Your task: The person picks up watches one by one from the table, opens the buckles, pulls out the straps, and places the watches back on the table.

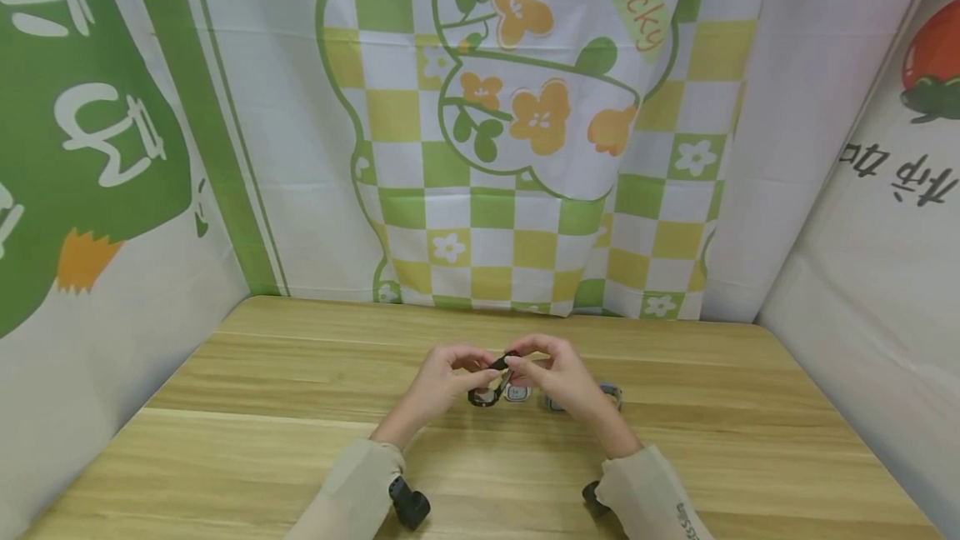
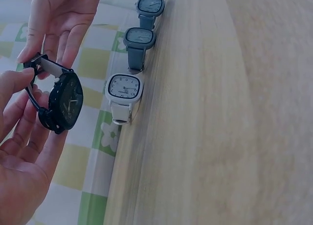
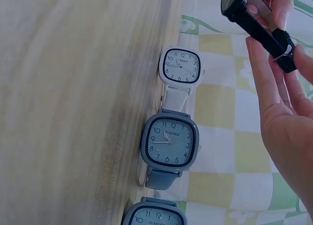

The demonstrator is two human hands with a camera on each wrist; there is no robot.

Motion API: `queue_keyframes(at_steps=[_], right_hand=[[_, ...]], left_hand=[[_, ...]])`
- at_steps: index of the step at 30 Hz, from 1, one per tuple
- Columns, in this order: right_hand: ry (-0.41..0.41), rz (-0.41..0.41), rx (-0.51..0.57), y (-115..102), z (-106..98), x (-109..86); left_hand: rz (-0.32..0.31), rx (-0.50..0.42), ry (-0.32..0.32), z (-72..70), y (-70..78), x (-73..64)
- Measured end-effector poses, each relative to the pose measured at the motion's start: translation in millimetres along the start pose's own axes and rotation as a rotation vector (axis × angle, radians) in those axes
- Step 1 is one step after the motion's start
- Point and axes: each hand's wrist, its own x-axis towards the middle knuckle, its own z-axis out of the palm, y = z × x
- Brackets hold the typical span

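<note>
Between my two hands, raised over the table, is a black wristwatch (image 2: 67,103) with its strap bent round into a loop. My left hand (image 1: 444,375) pinches the strap with thumb and fingertips. From the other side my right hand (image 1: 557,372) grips the strap near its buckle (image 3: 287,54), thumb on top. The dark dial faces away from the hands in the left wrist view. A white square watch (image 3: 181,66) stands on the table just beyond the held watch. Beside it are two blue-grey watches (image 3: 169,141), partly hidden by my right hand in the head view.
The wooden table (image 1: 300,373) runs back to a checked, flowered cloth (image 1: 525,190) hanging behind it. Printed cloth walls (image 1: 862,290) flank both sides. Black wrist mounts (image 1: 409,504) sit at the sleeves.
</note>
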Motion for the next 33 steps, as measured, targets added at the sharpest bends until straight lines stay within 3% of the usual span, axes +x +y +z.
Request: queue_keyframes(at_steps=[19,33], right_hand=[[0.02,-0.004,0.065,-0.6,-1.3,0.3],[0.001,-0.034,-0.041,-5.0,-0.8,-0.8]], left_hand=[[-0.003,-0.006,-0.002,-1.0,-3.3,0.3],[-0.008,0.009,0.009,0.9,-0.2,-0.6]])
